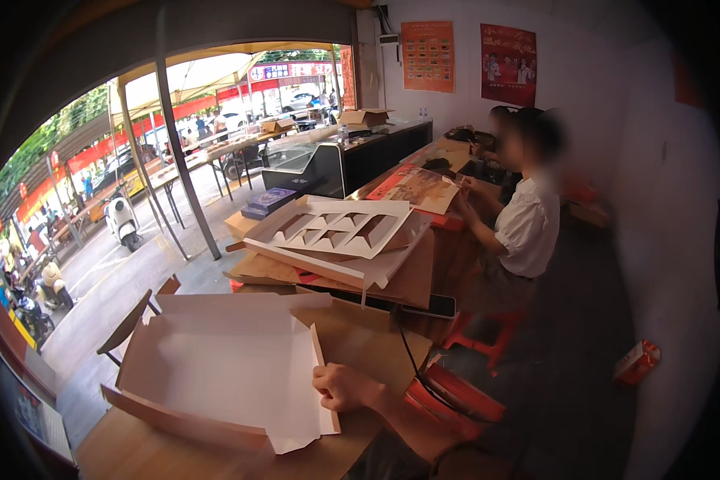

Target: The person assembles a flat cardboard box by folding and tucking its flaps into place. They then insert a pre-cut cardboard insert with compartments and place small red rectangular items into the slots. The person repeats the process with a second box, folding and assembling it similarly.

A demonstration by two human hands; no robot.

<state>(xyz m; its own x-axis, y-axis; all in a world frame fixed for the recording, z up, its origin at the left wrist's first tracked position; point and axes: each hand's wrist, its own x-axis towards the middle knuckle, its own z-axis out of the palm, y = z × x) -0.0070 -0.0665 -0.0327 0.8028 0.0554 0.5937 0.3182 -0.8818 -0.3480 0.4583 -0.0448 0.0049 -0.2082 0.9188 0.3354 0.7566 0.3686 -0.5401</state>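
A large shallow cardboard box [224,360], white inside with brown outer walls, lies partly folded on the wooden table in front of me. Its side walls stand up on several edges, and a corner flap sticks out at the near right. My right hand [346,387] is closed on the box's right wall, fingers curled over the edge. My left hand is out of view. Beyond the box, a stack holds a white cardboard insert [340,229] with several cut-out windows, lying in another white tray on brown cardboard.
A co-worker [528,208] in a white shirt handles a printed sheet [416,189] farther along the tables. Dark blue boxes [270,202] sit behind the stack. A red stool [482,342] and red packages [456,396] stand to the right. A carton [637,362] lies by the wall.
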